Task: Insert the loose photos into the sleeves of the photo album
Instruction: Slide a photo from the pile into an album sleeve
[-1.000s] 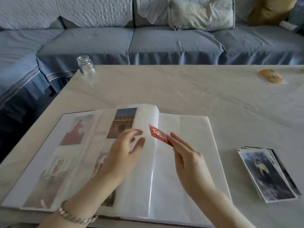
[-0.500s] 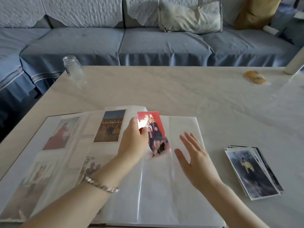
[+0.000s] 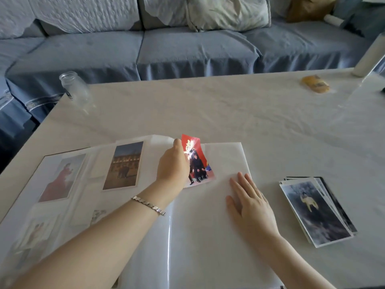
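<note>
The photo (image 3: pixel 198 161) has changed hands: a second ago the right hand (image 3: pixel 248 197) held it edge-on over the album (image 3: pixel 145 257), and now the left hand (image 3: pixel 173 165) has it, face up and further over the right page (image 3: pixel 208 236) than half a second ago. The left hand grasps it by its left long edge, thumb tip showing at the top, fingers curled round it. The photo sits tilted over the upper left part of that page, its lower edge near or on the plastic; I cannot tell whether any corner is inside a sleeve yet. The right hand, which was hovering, now lies flat on the page to the right of the photo, fingers straight, holding nothing.

This looks like the set-up for insertion: one hand pins the page, the other feeds the print. The right page appears to have no photos in it, while the left page (image 3: pixel 91 174) already shows several behind plastic. The sleeve opening is not visible here, so finding it is likely the next call, and the glossy print could buckle if pushed against a closed edge.

The stack (image 3: pixel 314 211) of loose photos waits on the table (image 3: pixel 229 109) just right of the album, so much of the task is left. A jar (image 3: pixel 75 86) stands at the far left corner.
</note>
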`<action>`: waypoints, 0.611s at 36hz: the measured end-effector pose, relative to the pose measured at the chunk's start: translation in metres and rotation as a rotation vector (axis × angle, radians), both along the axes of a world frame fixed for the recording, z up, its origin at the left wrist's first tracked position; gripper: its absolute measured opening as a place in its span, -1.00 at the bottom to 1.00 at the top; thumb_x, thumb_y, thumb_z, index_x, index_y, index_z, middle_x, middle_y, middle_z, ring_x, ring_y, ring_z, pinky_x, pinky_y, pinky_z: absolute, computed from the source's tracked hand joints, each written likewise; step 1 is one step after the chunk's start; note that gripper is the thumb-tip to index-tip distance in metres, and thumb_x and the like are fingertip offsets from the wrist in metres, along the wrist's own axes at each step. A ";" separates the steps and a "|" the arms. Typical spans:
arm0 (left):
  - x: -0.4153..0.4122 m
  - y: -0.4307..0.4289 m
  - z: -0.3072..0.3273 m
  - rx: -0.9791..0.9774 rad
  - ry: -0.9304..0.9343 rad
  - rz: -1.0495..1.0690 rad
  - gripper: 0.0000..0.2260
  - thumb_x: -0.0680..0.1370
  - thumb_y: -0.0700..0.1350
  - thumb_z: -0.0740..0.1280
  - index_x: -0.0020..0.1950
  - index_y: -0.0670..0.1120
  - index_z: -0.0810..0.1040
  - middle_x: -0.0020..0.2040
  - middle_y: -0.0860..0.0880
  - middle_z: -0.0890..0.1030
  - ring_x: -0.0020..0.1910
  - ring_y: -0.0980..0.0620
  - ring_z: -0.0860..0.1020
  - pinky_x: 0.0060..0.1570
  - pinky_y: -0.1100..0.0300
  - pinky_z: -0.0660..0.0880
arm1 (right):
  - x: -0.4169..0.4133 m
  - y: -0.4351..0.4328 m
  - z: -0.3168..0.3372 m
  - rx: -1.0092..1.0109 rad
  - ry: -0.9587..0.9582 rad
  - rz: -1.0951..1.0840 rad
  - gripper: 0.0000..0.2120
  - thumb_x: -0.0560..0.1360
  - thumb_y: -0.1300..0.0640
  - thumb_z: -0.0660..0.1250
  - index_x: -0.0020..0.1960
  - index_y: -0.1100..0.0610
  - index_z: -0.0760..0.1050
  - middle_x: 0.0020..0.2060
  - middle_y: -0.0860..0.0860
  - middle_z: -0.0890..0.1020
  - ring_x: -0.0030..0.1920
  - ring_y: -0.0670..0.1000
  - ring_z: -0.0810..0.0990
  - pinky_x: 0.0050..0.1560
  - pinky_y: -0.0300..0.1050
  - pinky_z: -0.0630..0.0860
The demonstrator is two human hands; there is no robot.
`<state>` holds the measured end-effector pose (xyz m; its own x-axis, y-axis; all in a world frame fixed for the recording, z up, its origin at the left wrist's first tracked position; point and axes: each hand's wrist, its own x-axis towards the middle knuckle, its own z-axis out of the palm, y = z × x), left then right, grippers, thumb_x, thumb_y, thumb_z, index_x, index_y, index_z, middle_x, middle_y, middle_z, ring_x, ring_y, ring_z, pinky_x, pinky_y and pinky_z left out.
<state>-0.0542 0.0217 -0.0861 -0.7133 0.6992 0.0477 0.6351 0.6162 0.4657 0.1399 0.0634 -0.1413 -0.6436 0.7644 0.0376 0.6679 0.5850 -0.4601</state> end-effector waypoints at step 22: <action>0.012 0.031 -0.019 0.068 -0.608 0.127 -0.75 0.50 -0.06 0.41 -0.23 -0.13 0.38 -0.26 -0.10 0.47 -0.28 -0.06 0.39 -0.27 0.16 0.31 | 0.002 0.001 -0.005 -0.005 0.121 -0.044 -0.52 0.44 -0.01 0.16 0.33 0.06 0.45 0.40 0.00 0.38 0.45 -0.03 0.23 0.33 -0.06 0.29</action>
